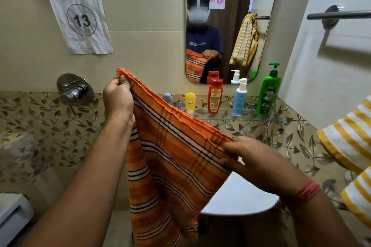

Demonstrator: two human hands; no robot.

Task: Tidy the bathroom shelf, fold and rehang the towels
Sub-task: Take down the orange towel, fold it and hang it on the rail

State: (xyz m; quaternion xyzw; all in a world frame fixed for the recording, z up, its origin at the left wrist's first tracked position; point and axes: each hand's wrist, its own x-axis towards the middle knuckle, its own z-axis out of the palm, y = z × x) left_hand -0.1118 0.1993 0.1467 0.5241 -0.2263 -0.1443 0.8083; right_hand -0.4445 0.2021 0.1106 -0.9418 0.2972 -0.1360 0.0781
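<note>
Hands first: left hand (117,96) is up around 10 o'clock from the middle of the shot, fingers curled tight, pinching one top corner of an orange striped towel (170,162). Right hand (255,163) sits lower, about 4 o'clock, thumb and fingers pinching the other top corner, with a red thread band (307,191) round that wrist. So the towel's top edge runs on a slant from upper left to lower right, and the rest hangs down between the forearms toward 6 o'clock, doubled over on itself I think, though the folds make it hard to be sure.

Behind the towel there's a glass shelf (230,117) on the wall at roughly 2 o'clock. Standing on it left to right: a small yellow tube (190,102), a red bottle (215,96), a blue and white pump bottle (240,100) and a green pump bottle (268,94). A greyish-blue thing is partly hidden by the towel edge, can't tell what.

Mirror (230,24) is above the shelf at 1 o'clock. Metal towel bar (339,15) is up at 2 o'clock on the side wall, bare. A yellow and white striped towel (349,146) hangs in at the right edge, 3 to 4 o'clock. Chrome tap knob (75,90) at 9 o'clock, and a paper sign (78,14) reading WORKSTATION 13 at 11. White basin (239,196) pokes out below the right wrist.
</note>
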